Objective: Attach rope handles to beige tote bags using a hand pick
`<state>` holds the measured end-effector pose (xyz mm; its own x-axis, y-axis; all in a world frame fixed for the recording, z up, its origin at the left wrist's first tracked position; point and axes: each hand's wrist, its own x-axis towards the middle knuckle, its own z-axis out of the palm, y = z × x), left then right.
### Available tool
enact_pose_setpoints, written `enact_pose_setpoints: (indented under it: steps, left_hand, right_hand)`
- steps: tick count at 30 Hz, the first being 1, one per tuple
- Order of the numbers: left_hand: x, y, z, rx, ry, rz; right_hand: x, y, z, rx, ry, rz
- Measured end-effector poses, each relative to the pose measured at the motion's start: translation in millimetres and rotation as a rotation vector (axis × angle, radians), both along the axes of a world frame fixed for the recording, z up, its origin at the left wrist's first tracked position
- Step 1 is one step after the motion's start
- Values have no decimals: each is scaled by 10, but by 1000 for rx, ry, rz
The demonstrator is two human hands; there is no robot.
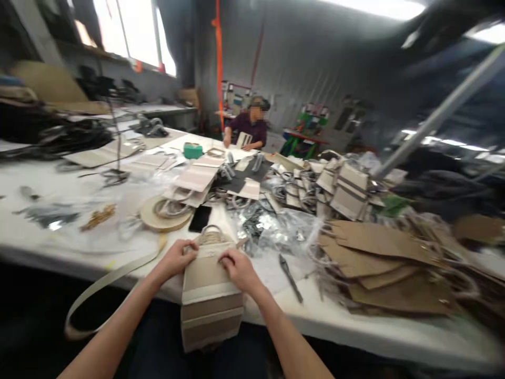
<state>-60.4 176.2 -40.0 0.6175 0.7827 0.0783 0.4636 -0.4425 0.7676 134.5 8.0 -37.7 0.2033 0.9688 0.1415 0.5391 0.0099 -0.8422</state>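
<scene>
A beige and cream striped bag panel with a looped handle at its top lies over the table's front edge, its lower part hanging down towards my lap. My left hand is closed on the panel's upper left edge, thumb and fingers pinched together. At the upper right edge, my right hand is closed too, with its fingertips on the panel. Small detail near the handle base is blurred. Just beyond the handle lie a black phone and a roll of cream tape, whose loose end drops off the table.
A pen-like dark tool lies to the right, before stacked brown panels. Clear plastic bags with shiny hardware sit behind. Gold pieces are at left, and a green box farther back. Across the table, a person handles a similar panel.
</scene>
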Motion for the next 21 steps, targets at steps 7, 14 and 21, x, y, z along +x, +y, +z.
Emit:
enact_pose_setpoints:
  steps: [7,14,21]
  left_hand:
    - [-204,37,-226,-2,-69,-36]
    - [-259,-27,-223,-16,-83,-84]
    - [-240,-39,-272,-16,-63,-53]
  right_hand:
    - [180,74,32,-68,35,43]
    - [56,453,290,-75,-129,41]
    - [50,613,206,-148,-340,61]
